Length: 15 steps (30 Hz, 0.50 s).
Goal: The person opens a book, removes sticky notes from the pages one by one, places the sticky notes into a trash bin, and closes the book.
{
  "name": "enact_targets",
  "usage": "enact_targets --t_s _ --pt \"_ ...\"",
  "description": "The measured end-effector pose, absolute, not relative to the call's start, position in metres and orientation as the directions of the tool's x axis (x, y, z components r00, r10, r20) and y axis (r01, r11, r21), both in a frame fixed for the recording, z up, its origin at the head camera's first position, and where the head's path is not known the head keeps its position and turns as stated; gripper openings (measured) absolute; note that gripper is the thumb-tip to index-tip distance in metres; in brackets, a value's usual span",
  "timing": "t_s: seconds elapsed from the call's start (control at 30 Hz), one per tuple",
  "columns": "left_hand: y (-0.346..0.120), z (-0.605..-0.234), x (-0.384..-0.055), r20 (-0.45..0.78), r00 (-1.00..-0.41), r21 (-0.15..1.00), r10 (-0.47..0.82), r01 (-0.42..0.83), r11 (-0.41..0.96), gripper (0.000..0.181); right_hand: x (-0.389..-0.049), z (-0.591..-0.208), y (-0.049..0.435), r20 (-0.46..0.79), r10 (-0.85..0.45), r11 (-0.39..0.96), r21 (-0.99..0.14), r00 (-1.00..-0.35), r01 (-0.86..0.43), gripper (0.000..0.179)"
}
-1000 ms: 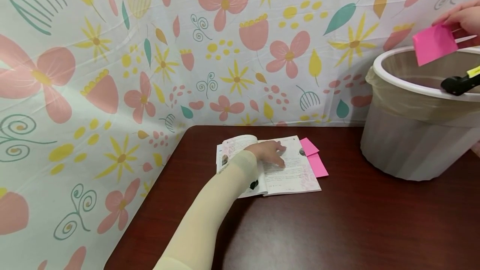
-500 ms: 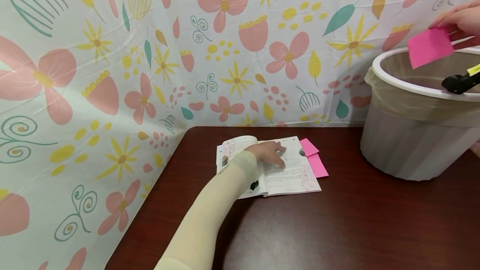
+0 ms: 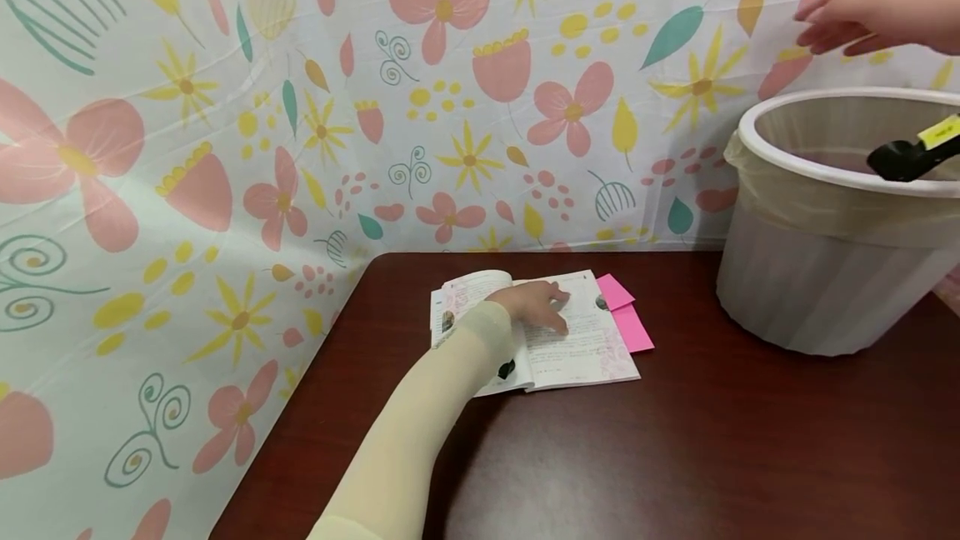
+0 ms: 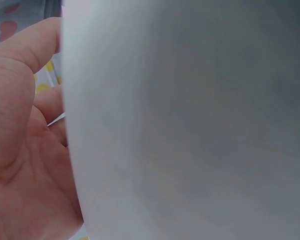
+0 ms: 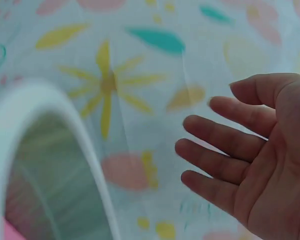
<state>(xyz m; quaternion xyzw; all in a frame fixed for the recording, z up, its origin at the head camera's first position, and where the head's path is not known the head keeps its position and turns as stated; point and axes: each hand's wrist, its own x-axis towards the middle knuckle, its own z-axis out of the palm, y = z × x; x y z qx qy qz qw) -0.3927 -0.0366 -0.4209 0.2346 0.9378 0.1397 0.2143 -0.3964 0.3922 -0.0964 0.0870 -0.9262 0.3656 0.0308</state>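
Note:
An open book [image 3: 577, 348] with printed pages lies on the table, its left page curling up. My left hand [image 3: 534, 305] rests on the book near the gutter with the fingers spread. In the left wrist view, a blurred page [image 4: 190, 125] covers most of the left hand [image 4: 25, 145]. Pink sticky notes [image 3: 633, 329] stick out from the book's right edge. Above the trash can [image 3: 832, 273], my right hand [image 3: 888, 7] holds nothing, its fingers apart in the right wrist view. A bit of pink paper [image 5: 11, 231] shows inside the can.
A beige liner [image 3: 810, 207] is folded over the can's rim. A black handle-like piece with a yellow label [image 3: 903, 161] crosses the rim at right. Floral cloth [image 3: 480, 107] hangs behind and left of the dark wooden table [image 3: 675, 457].
The right hand has let go of the pink sticky note over the trash can and has risen slightly, its fingers now free. The left hand stays on the book.

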Motion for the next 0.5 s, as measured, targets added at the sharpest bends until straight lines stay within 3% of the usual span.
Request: enact_targets --t_s 0.13,0.27,0.5 --pt "-0.037 -0.421 -0.394 -0.336 -0.799 0.364 0.498 0.378 0.851 0.072 -0.369 -0.099 0.341 0.292 -0.146 0.709 -0.636 -0.945 -0.306 0.017" --pt "-0.037 -0.422 -0.395 -0.341 -0.794 0.364 0.503 0.381 0.85 0.073 -0.343 -0.109 0.292 0.369 -0.169 0.754 -0.549 -0.914 -0.361 0.036" --pt "-0.038 -0.422 -0.395 -0.347 -0.789 0.375 0.506 0.378 0.847 0.073 -0.309 -0.149 0.223 0.472 -0.406 0.643 -0.461 -0.783 -0.611 0.034"
